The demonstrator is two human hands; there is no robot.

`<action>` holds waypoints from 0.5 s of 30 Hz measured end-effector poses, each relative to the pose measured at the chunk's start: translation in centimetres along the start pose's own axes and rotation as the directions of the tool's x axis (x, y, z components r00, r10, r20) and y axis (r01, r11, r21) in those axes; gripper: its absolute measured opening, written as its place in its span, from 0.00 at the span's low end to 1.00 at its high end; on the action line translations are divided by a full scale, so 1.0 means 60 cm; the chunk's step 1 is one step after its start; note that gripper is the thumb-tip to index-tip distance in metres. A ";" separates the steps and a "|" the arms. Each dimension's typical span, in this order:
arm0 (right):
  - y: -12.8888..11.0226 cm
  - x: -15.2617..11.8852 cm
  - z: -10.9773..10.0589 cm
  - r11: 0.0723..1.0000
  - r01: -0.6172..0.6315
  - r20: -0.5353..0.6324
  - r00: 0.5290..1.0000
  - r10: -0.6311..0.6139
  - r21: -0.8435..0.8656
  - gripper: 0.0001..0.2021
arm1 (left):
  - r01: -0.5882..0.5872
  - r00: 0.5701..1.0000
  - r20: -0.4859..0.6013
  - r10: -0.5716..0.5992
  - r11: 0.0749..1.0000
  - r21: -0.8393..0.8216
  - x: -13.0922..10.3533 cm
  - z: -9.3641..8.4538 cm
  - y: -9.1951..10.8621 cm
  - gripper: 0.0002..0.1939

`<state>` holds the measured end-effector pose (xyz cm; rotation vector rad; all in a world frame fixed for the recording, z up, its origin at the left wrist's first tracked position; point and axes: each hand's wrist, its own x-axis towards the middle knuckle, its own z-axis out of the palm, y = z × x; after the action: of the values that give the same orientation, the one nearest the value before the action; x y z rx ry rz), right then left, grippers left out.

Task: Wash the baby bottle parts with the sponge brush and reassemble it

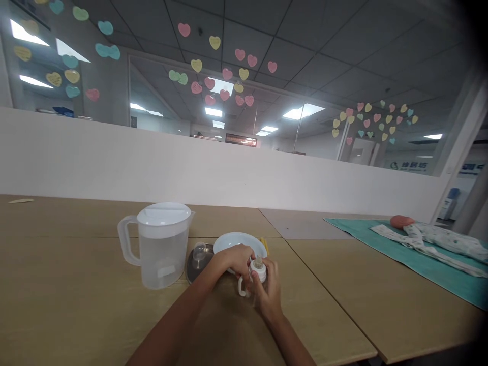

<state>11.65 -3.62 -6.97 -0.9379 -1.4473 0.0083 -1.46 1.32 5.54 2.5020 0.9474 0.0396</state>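
Two-handed, likely for steadiness, held a feeding bottle [258,273] teat-up just in front of the pale bowl [236,238]; clasped its upper part with the right hand [270,292], bent the left hand [239,258] against it, could not tell whether gripping. Had a clear cap [199,252] on a steel dish [201,273] left of the bowl, perhaps for cleanliness.

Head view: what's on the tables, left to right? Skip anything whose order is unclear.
Flat tan piece → lidded pitcher → metal dish → white-collared bottle → teal cloth.
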 end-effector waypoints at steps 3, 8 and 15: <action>0.001 -0.001 -0.003 0.997 -0.011 0.038 0.999 0.007 0.081 0.15 | 0.024 0.999 0.023 -0.022 0.997 -0.071 -0.005 -0.002 0.002 0.18; 0.001 -0.001 0.001 0.998 0.036 -0.037 0.999 -0.037 -0.045 0.12 | 0.035 0.998 0.049 -0.028 0.990 -0.133 -0.010 -0.005 0.002 0.15; 0.004 -0.002 0.022 0.999 -0.047 -0.107 0.993 0.046 -0.006 0.14 | 0.071 0.996 0.056 -0.064 0.989 -0.133 -0.007 0.002 0.001 0.19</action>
<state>10.64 -2.82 -7.39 -0.9649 -1.3276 -0.0128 -1.71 1.00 5.50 2.3351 0.9752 0.0171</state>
